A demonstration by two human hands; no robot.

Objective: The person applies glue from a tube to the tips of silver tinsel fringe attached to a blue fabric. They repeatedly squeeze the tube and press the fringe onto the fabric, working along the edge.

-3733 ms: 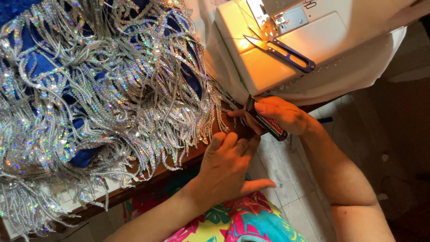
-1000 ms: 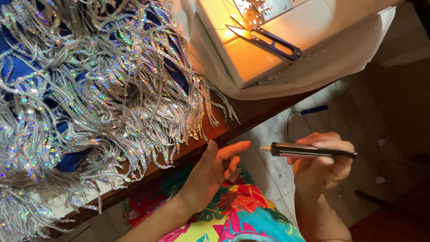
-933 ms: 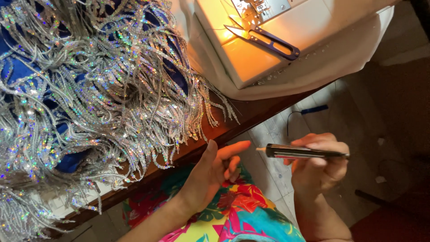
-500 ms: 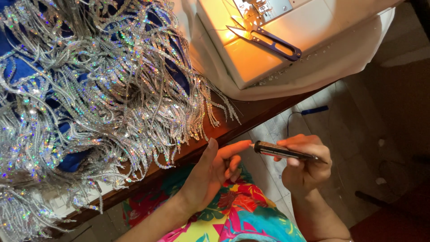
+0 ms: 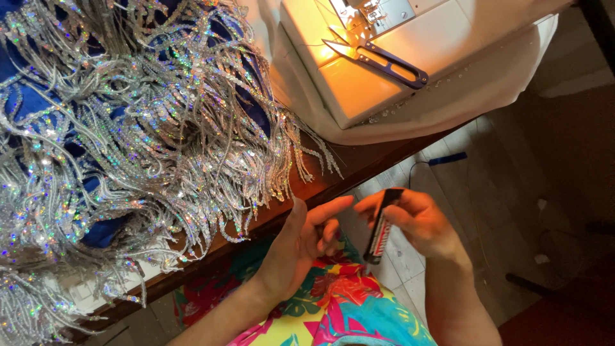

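My right hand (image 5: 419, 224) holds a slim dark lighter-like stick (image 5: 382, 226) with a red and white label, tilted almost upright below the table edge. My left hand (image 5: 301, 247) is open just left of it, fingers apart, index finger pointing toward the stick, palm empty. Above both hands a blue garment (image 5: 38, 109) covered in silver sequin fringe (image 5: 160, 141) spreads over the wooden table (image 5: 359, 163), with strands hanging over the edge.
A white sewing machine (image 5: 384, 57) with its lamp lit stands at the top right on white cloth (image 5: 512, 77); thread snips (image 5: 378, 59) lie on its bed. A blue-ended cable (image 5: 445, 159) lies on the tiled floor. My lap wears bright floral fabric (image 5: 333, 307).
My right hand drew back from the fringe, then came toward my left hand and turned the stick from level to nearly upright. My left hand left the fringe and stays open.
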